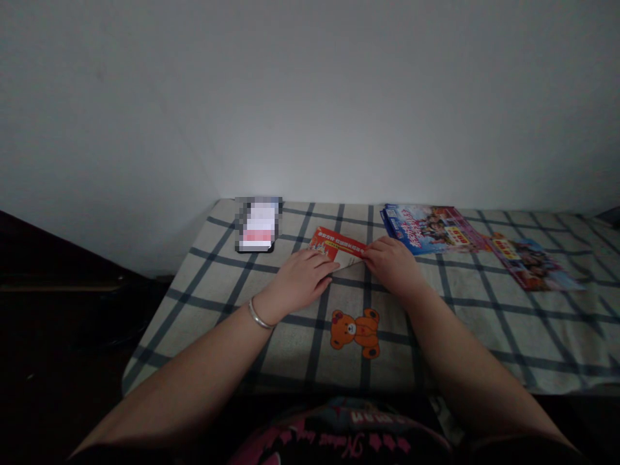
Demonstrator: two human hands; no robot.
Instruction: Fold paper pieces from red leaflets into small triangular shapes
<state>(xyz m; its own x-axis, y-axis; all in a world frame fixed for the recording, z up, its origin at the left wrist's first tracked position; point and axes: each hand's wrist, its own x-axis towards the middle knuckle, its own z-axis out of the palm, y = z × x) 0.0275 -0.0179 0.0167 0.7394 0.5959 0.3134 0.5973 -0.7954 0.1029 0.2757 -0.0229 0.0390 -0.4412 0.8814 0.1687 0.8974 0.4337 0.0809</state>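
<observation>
A red and white printed leaflet lies at the middle of the table, apparently folded, with its lower edge slightly off the cloth. My left hand is closed on its left part, fingers across the top and thumb near the lower edge. The right end of the leaflet is pinched by my right hand, whose fingers are curled and cover that corner. A silver bangle is on my left wrist. Between my forearms, an orange teddy bear picture shows on the checked cloth.
A phone with a lit, partly pixelated screen lies at the back left. Several blue and pink flyers are piled beyond my right hand, and another flyer lies farther right. The checked tablecloth reaches back to a pale wall.
</observation>
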